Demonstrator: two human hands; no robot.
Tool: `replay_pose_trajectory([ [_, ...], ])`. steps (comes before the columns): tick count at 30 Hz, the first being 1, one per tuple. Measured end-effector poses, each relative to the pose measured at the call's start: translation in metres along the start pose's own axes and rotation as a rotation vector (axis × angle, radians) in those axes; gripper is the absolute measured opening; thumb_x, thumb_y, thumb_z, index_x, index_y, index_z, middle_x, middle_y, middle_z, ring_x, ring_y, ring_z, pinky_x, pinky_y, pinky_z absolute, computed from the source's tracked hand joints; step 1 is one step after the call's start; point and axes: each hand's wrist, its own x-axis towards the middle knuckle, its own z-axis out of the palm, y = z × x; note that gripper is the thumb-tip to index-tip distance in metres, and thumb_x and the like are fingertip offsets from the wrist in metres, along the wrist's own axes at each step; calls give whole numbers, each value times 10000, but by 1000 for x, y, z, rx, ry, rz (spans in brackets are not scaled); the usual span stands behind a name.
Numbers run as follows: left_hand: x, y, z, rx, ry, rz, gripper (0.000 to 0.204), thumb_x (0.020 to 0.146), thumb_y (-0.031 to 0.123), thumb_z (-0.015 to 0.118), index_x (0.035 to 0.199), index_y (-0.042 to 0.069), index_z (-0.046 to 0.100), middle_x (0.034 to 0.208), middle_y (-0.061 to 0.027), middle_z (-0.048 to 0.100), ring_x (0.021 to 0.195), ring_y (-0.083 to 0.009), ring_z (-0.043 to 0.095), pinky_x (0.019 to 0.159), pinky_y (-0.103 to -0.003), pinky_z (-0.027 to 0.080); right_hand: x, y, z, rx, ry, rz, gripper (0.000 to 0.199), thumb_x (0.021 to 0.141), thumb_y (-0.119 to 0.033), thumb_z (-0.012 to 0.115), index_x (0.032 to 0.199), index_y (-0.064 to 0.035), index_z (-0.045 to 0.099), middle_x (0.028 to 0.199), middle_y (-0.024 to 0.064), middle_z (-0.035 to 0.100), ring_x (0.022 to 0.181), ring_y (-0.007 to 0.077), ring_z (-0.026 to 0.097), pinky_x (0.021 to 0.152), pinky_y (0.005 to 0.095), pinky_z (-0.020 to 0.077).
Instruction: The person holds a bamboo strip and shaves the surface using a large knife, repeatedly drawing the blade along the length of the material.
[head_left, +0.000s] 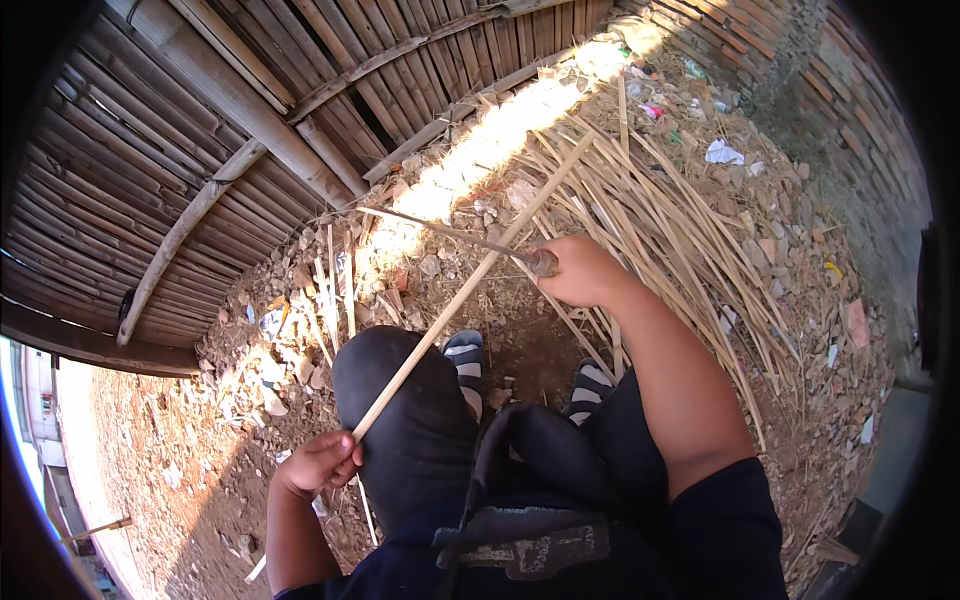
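Two hands (318, 462), one strip (470, 285), one knife (455, 236)

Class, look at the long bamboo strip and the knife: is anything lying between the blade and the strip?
Nothing visible. The knife in the right hand crosses the bamboo strip directly, while the left hand grips the strip's lower end.

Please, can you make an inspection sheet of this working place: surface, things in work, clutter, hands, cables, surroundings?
Surface: bare dirt ground strewn with stones and rubble.
Job's things: long bamboo strip lying across the raised knee; knife with its blade laid against the strip.
Clutter: pile of split bamboo strips; scraps of litter.
Hands: left hand grips the strip's near end; right hand grips the knife handle.
Cables: nothing seen.
Surroundings: bamboo slat wall on the left; brick wall on the right; striped sandals on the feet.
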Motion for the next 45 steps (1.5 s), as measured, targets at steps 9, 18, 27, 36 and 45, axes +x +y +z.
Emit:
replay_pose_trajectory([
  [9,-7,-6,6,32,36,32,384,1090,370,496,953,26,599,580,33,347,489,-88,277,468,-262,231,-1,-33,7,86,139,81,291,811,-264,734,1017,-58,724,883,206,714,836,406,684,767,469,542],
  [18,-13,5,8,75,37,4,366,1095,351,492,957,31,602,596,33,371,491,-85,282,473,-258,242,10,9,4,231,108,325,423,798,-243,716,1158,-21,707,996,235,723,936,383,699,847,456,562],
  [27,-13,-2,12,3,22,42,368,1097,350,481,969,30,610,606,33,379,490,-85,288,455,-252,238,12,22,13,194,81,278,419,792,-235,711,1144,-8,694,943,230,725,875,359,711,803,449,566],
  [36,-31,-5,37,127,168,88,370,1092,374,490,939,58,608,618,43,415,516,-71,349,486,-236,274,0,8,-14,425,497,248,514,830,-289,758,1208,43,654,1041,237,729,1005,368,706,883,440,539],
  [45,-46,-51,51,184,226,33,377,1103,343,470,1015,14,631,643,9,512,557,-94,476,531,-258,378,-24,-16,-15,196,118,-70,462,802,-301,761,1179,-47,680,928,245,701,917,425,681,815,472,538],
])
